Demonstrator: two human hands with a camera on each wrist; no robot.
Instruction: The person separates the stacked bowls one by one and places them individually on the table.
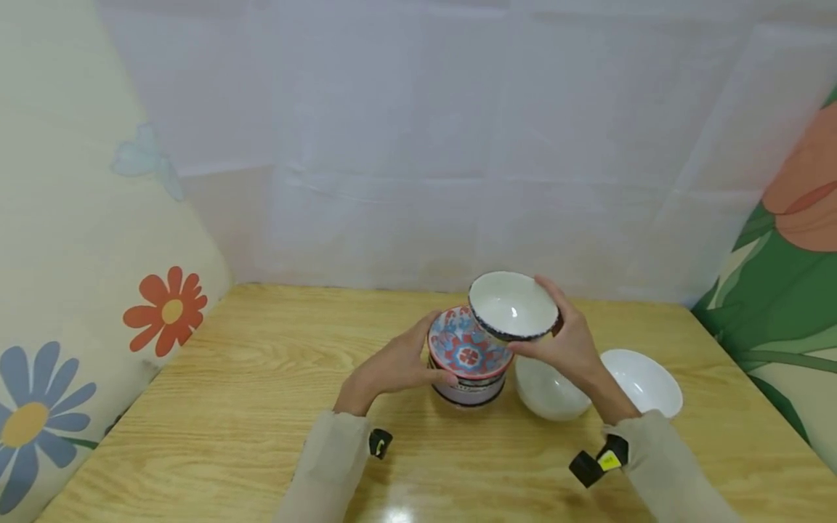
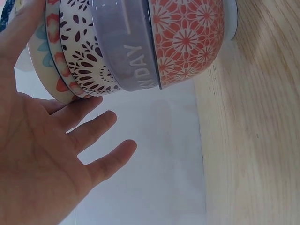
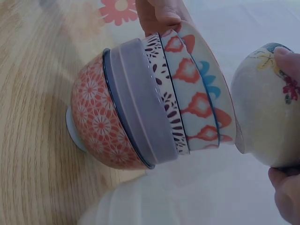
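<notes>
A stack of nested bowls stands on the table. Its top bowl has a red and blue pattern inside; below it show a bowl with dark petal marks, a lavender bowl and a red flower-patterned bowl at the bottom. My left hand holds the top bowl at its rim, thumb in front and fingers behind. My right hand grips a dark-rimmed bowl, white inside with painted flowers outside, between thumb and fingers. That bowl is tilted, its foot close over the stack's upper rim.
To the right of the stack, a cream bowl sits partly under my right hand, and a white bowl stands beyond my right wrist. White cloth hangs behind the wooden table; flower-printed panels flank it.
</notes>
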